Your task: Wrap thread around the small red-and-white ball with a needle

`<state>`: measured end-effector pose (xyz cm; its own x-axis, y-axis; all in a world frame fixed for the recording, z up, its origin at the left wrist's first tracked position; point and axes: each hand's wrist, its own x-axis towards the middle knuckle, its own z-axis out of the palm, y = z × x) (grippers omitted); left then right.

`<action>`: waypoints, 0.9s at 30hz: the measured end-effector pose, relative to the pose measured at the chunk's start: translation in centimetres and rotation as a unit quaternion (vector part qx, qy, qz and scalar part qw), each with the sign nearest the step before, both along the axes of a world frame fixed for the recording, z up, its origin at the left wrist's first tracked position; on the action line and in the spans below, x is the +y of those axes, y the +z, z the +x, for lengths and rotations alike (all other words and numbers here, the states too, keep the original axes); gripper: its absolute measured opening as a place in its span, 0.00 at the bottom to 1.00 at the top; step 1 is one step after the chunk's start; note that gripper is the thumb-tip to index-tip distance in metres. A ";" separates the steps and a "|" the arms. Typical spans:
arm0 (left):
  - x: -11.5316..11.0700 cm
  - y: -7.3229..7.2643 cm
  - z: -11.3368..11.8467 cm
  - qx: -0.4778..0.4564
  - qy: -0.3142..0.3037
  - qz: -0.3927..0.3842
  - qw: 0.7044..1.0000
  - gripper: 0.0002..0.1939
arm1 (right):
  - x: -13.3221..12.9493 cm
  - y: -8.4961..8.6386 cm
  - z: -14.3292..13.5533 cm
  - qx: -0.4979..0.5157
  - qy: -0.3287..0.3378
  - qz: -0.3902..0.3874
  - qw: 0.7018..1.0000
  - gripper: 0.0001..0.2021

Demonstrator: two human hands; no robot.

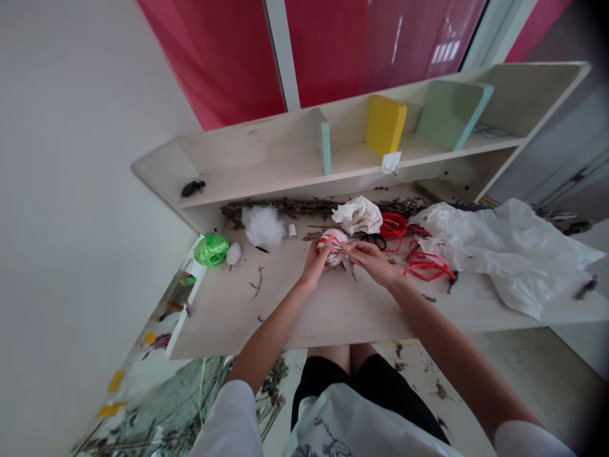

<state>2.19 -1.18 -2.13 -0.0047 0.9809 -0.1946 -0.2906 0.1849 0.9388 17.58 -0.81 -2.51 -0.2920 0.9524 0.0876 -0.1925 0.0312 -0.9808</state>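
Observation:
A ball wrapped in red and white strips is held just above the desk, near its middle. My left hand is closed around the ball's left side. On the right, the fingers of my right hand are pinched together against the ball's edge; what lies between the fingertips is too small to make out. Just behind the ball sits crumpled white paper. Black-handled scissors and a coil of red cord lie close to my right hand.
White stuffing, a green ball of twine and a small white ball on a stick are at left. A plastic bag and loose red cord cover the right. Twigs line the back beneath a shelf.

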 end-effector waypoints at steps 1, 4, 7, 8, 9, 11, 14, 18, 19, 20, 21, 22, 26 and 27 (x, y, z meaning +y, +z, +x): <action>0.1 0.1 -0.1 -0.009 -0.006 -0.006 1.000 0.26 | 0.0 0.0 -0.1 0.002 -0.005 -0.002 1.000 0.20; 0.2 0.3 -0.4 -0.056 -0.032 -0.031 0.997 0.29 | 0.2 -0.1 -0.1 0.011 -0.022 -0.015 1.000 0.20; 0.4 0.7 -0.7 -0.106 -0.038 -0.066 0.991 0.28 | 0.4 -0.2 0.0 0.018 -0.033 -0.023 0.999 0.20; 0.4 0.8 -0.8 -0.120 -0.038 -0.072 0.989 0.26 | 0.4 -0.3 0.1 0.019 -0.036 -0.024 0.999 0.20; 0.4 0.9 -0.9 -0.131 -0.039 -0.076 0.988 0.25 | 0.4 -0.3 0.1 0.019 -0.037 -0.024 0.999 0.20; 0.4 1.2 -1.1 -0.154 -0.046 -0.081 0.984 0.25 | 0.4 -0.2 0.1 0.017 -0.033 -0.025 0.999 0.20; 0.5 1.4 -1.4 -0.187 -0.062 -0.089 0.976 0.25 | 0.4 -0.1 0.1 0.013 -0.025 -0.032 0.999 0.21; 0.7 1.3 -1.7 -0.215 -0.076 -0.107 0.968 0.25 | 0.3 -0.1 0.0 0.010 -0.025 -0.037 0.999 0.20; 0.8 1.1 -1.8 -0.222 -0.073 -0.113 0.966 0.25 | 0.4 -0.1 0.0 0.009 -0.028 -0.038 0.999 0.20; 0.9 0.9 -1.8 -0.230 -0.069 -0.119 0.963 0.25 | 0.4 -0.2 0.0 0.008 -0.033 -0.039 0.999 0.20; 1.1 0.7 -1.9 -0.239 -0.065 -0.123 0.961 0.26 | 0.4 -0.2 0.0 0.007 -0.039 -0.040 0.998 0.20; 1.2 0.5 -2.0 -0.247 -0.063 -0.126 0.959 0.26 | 0.4 -0.3 0.0 0.005 -0.044 -0.041 0.998 0.21; 1.7 -0.1 -2.4 -0.266 -0.057 -0.128 0.954 0.29 | 0.6 -0.5 0.1 0.001 -0.064 -0.040 0.997 0.21; 1.7 -0.1 -2.5 -0.267 -0.061 -0.129 0.953 0.30 | 0.7 -0.6 0.1 0.001 -0.069 -0.039 0.997 0.21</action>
